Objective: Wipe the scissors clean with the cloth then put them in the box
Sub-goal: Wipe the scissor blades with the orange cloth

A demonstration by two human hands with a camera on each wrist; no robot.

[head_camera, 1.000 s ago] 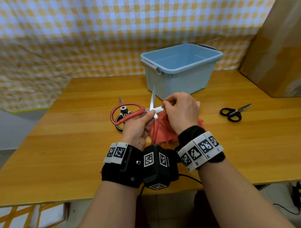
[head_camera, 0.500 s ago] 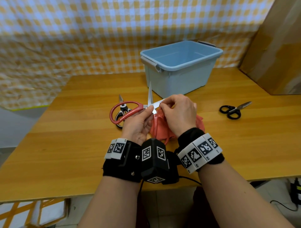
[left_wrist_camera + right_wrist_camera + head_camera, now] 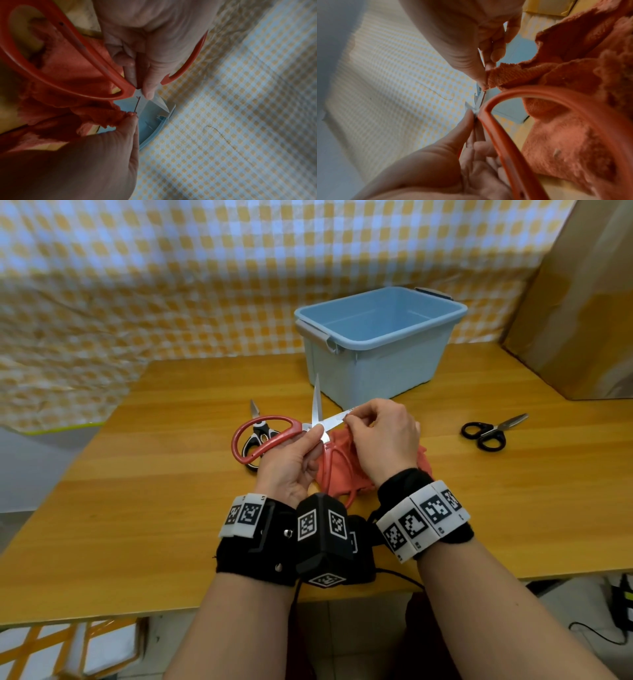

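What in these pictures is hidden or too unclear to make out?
- Head view: the right hand covers the tip of the red scissors' blade and where the cloth meets it.
- Head view: the red handle covers most of the black-and-white scissors.
- Head view: the box's near wall hides part of its floor.
- Wrist views: dim, blurred; blade cleanliness unreadable.

Both hands raised, close together: left hand (image 3: 291, 463) gripping, right hand (image 3: 383, 436) pinching.

Red scissors (image 3: 274, 436) — glossy plastic handles, bright metal blades. The cloth (image 3: 573, 128) looks nubbly, matt terry. The box (image 3: 376, 361) is smooth plastic; the table (image 3: 144, 508) — varnished wood.
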